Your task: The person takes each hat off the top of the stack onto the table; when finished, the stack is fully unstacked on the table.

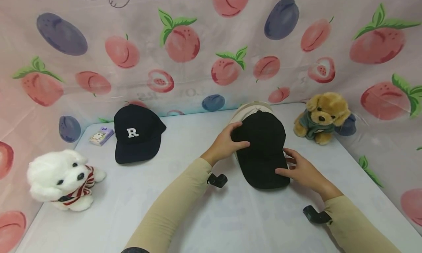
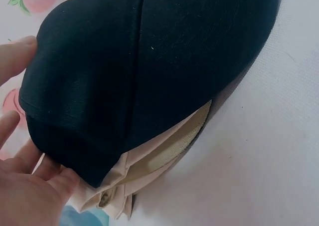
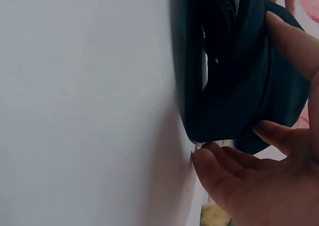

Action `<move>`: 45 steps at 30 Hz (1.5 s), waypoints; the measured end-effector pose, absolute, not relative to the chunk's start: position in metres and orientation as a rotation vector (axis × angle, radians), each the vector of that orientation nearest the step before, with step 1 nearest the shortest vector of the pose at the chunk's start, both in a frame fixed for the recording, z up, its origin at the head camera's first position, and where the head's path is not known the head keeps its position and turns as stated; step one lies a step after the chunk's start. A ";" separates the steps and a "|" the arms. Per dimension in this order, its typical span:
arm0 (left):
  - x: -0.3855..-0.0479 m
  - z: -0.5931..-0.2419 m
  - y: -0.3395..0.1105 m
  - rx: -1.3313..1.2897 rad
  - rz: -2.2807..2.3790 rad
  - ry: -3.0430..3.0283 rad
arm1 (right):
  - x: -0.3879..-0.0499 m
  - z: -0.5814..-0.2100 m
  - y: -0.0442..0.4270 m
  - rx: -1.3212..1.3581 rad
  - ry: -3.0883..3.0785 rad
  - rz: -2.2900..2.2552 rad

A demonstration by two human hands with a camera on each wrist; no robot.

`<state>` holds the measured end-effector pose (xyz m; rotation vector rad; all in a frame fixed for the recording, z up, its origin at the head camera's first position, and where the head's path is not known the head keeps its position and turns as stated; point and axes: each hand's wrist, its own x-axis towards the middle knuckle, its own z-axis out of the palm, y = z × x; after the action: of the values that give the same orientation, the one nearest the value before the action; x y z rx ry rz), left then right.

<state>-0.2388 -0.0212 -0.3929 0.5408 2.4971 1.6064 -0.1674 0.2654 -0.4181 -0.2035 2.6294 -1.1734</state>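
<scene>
Black cap (image 1: 260,147) over beige cap (image 1: 245,112): left hand (image 1: 227,142) curls round crown's side, right hand (image 1: 304,168) pinches brim edge, thumb on top

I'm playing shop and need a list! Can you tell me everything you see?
Plain cap: one, black, right of middle
Pale cap: at least one, cream, under the plain cap; exact number unclear
R cap: one, dark navy with white R, back left
Packet: one, purple and white, left of the R cap
Scarf dog: one, white plush, front left
Shirt dog: one, golden-brown plush, back right
Table: one, white, below these things
Fruit cloth: number unclear, pale pink, behind and beside the table
Sleeves: two, tan, on the arms
Wrist gadgets: two, black, one at each wrist
Left fingers: one hand's, on the plain cap's crown
Right fingers: one hand's, at its brim
</scene>
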 end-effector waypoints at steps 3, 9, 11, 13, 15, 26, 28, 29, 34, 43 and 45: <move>-0.240 -0.393 -0.021 0.554 1.612 2.486 | -0.171 -0.419 0.264 -0.205 2.616 -1.149; -0.242 -0.394 -0.021 0.587 1.637 2.466 | -0.174 -0.420 0.266 -0.226 2.605 -1.149; -0.243 -0.394 -0.021 0.596 1.651 2.460 | -0.175 -0.420 0.266 -0.232 2.600 -1.164; -0.243 -0.394 -0.021 0.608 1.667 2.455 | -0.175 -0.420 0.266 -0.233 2.588 -1.186; -0.243 -0.393 -0.021 0.625 1.674 2.460 | -0.176 -0.420 0.266 -0.228 2.572 -1.213; -0.237 -0.384 -0.024 0.667 1.646 2.474 | -0.170 -0.418 0.264 -0.209 2.586 -1.285; -0.236 -0.381 -0.025 0.688 1.605 2.501 | -0.169 -0.417 0.263 -0.216 2.598 -1.282; -0.235 -0.379 -0.026 0.703 1.586 2.516 | -0.168 -0.417 0.263 -0.226 2.603 -1.285; -0.232 -0.370 -0.028 0.780 1.511 2.570 | -0.161 -0.410 0.258 -0.278 2.619 -1.291; -0.221 -0.352 -0.038 0.818 1.483 2.596 | -0.146 -0.394 0.252 -0.338 2.656 -1.255; -0.218 -0.348 -0.042 0.815 1.495 2.599 | -0.143 -0.391 0.251 -0.363 2.653 -1.266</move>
<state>-0.2181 -0.0424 -0.3479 0.8153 2.5988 1.4945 -0.1433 0.2506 -0.3910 -0.3625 2.6531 -1.2661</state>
